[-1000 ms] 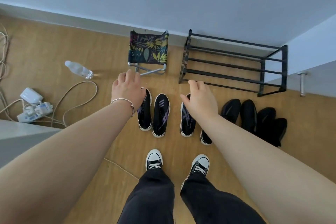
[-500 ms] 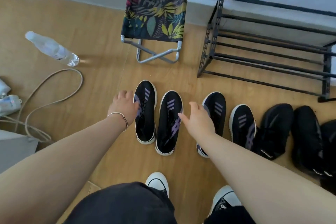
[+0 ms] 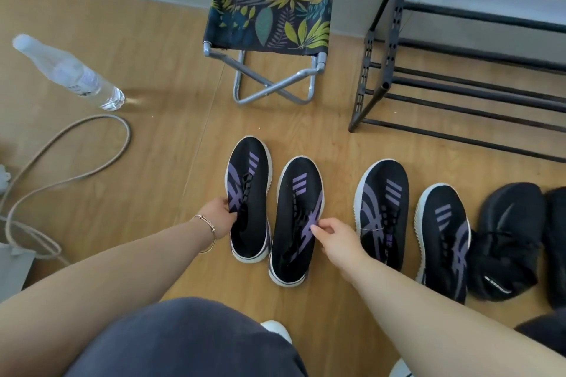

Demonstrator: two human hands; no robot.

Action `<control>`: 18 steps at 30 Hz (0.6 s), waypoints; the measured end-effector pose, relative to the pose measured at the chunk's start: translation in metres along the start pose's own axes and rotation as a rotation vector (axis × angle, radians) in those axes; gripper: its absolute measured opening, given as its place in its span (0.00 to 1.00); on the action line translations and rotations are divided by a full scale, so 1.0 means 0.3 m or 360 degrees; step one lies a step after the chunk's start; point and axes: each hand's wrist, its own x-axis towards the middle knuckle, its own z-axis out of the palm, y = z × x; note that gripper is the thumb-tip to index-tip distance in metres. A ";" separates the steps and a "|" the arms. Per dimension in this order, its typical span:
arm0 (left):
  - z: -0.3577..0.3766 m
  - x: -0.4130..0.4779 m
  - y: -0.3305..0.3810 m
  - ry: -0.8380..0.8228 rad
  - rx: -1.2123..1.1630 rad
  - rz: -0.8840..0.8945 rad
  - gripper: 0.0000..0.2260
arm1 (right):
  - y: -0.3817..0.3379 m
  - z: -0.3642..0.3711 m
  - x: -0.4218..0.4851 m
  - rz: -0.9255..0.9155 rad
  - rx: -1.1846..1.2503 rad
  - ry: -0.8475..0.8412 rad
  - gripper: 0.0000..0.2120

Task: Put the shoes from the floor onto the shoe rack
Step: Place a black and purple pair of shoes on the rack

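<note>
**Black and purple shoes gripped, rack still bare**

Black knit with purple stripes and white soles: two pairs of matching shoes stand in a row on the wood floor, toes toward the wall. The left hand (image 3: 219, 217) closes on the outer edge of the leftmost shoe (image 3: 249, 193), thumb on top and fingers tucked into the collar. The right hand (image 3: 333, 236) pinches the inner collar edge of the second shoe (image 3: 298, 217), just beside the first. Both shoes appear to rest on the floor. To the right stand the third shoe (image 3: 382, 208) and fourth shoe (image 3: 442, 236), then a heap of plain black shoes (image 3: 505, 242) at the right edge of view.

The black metal shoe rack (image 3: 459, 92) stands against the wall at the floor's far right, its bars bare. A folding stool (image 3: 271, 9) with leaf-print fabric sits left of it, directly beyond the gripped pair. A clear water bottle (image 3: 70, 73) lies at far left, near a looping cable (image 3: 76, 162).

Risks, as a judgement: the right hand's pinch is shallow, so the soft collar may slip free on lifting. Carried across, a shoe could clip the stool's frame or the rack's end post. Set crosswise, a shoe could tip between the spaced bars.
</note>
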 end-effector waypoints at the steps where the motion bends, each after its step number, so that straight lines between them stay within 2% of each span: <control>1: 0.001 0.007 -0.005 -0.0001 -0.0060 -0.0008 0.19 | 0.000 0.000 0.006 0.0015 0.0068 0.0004 0.19; 5: 0.011 0.030 -0.026 -0.0038 -0.0294 -0.0030 0.20 | 0.006 0.000 0.036 0.0091 0.0364 -0.0002 0.15; 9: 0.014 0.028 -0.021 -0.0034 -0.0520 -0.0102 0.17 | 0.007 -0.012 0.057 0.0150 0.0634 -0.0090 0.27; 11: 0.017 0.023 -0.018 -0.0051 -0.0571 -0.0107 0.15 | 0.006 -0.018 0.058 0.0109 0.0519 -0.0122 0.31; 14: 0.032 0.013 -0.019 -0.0122 -0.0615 -0.0100 0.16 | 0.010 -0.019 0.053 0.0028 0.0191 -0.0076 0.29; 18: 0.054 0.003 -0.012 -0.0216 -0.0658 -0.0064 0.14 | 0.031 -0.030 0.053 -0.0016 0.0226 0.0001 0.27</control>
